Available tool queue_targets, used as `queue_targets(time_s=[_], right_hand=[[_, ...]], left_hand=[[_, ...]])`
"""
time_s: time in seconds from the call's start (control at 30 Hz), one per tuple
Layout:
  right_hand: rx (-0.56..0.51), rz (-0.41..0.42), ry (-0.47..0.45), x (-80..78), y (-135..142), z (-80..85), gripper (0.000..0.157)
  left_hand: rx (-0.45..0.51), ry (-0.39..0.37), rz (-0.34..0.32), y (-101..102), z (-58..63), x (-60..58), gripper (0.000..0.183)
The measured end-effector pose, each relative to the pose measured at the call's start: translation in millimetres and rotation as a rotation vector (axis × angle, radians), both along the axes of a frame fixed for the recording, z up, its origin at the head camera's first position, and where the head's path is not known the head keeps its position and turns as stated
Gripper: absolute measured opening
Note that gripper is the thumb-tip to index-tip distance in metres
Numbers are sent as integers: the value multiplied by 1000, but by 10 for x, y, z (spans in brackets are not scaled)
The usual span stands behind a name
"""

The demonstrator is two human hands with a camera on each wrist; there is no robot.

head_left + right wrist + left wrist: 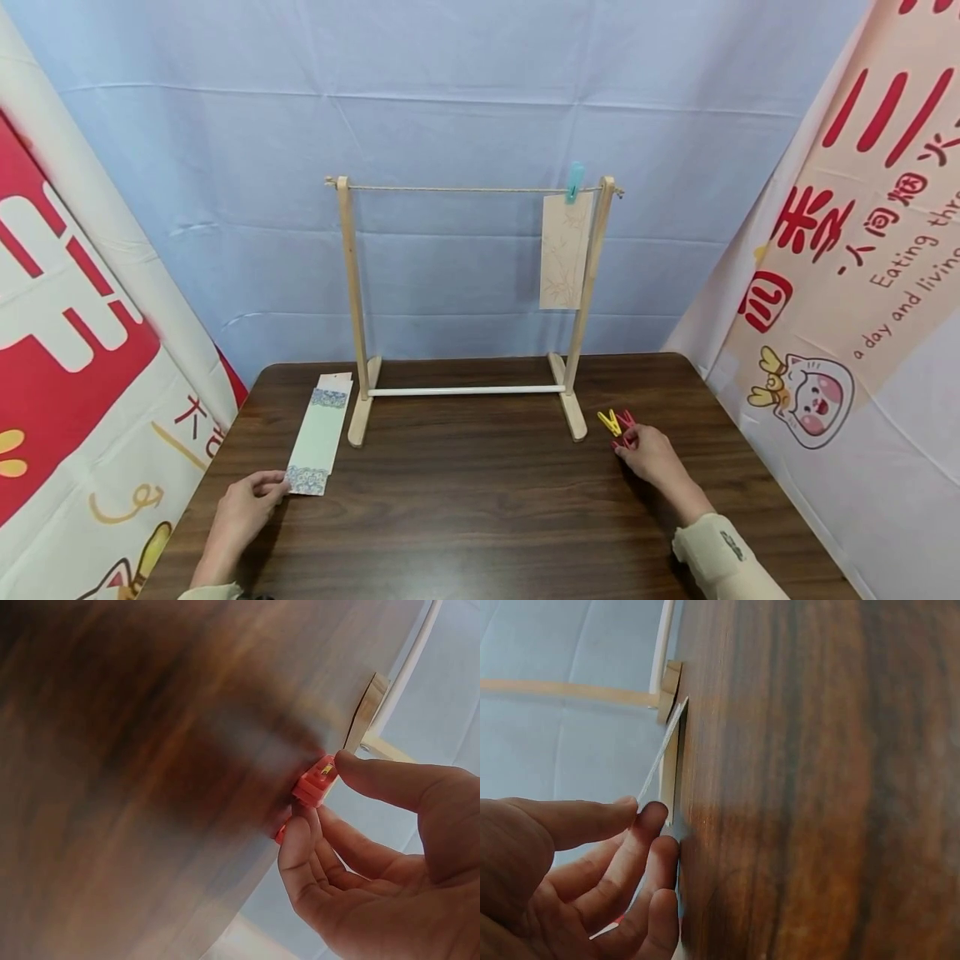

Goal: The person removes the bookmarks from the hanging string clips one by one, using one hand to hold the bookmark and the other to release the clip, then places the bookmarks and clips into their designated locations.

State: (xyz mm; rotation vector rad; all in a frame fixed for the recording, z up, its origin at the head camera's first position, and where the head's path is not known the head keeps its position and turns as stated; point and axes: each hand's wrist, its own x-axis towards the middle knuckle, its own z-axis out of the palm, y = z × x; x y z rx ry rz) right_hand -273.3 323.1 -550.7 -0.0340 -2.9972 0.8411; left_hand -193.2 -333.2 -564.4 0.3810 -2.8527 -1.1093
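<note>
My left hand pinches the near corner of a pale green bookmark-like card with blue floral bands at both ends. Seen from the left wrist, the card's thin edge slants between thumb and forefinger, its near end raised. Another pale card shows from beneath its far end. At the right, my right hand grips a red clothespin between thumb and fingers, close over the table. A yellow clothespin lies just beyond the fingertips, and more red shows beside it.
A wooden stand at the back of the brown table carries a string between its posts. From the string's right end hangs a beige card, held by a teal clothespin. A white bar joins the feet.
</note>
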Motion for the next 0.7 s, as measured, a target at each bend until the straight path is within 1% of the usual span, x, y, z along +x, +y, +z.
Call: queue_targets(time_s=[0.27,0.5,0.7], right_hand=[[3,-1,-1,6,-1,6,29],[-3,11,4,11,5,-4,30],[-6,5,2,20,13,-11,30]], left_hand=[[-33,9,4,-4,4,-6,33],[-37,-17,25,-17,-17,-2,32],[-42,-25,39,-10,-32,-21,32]])
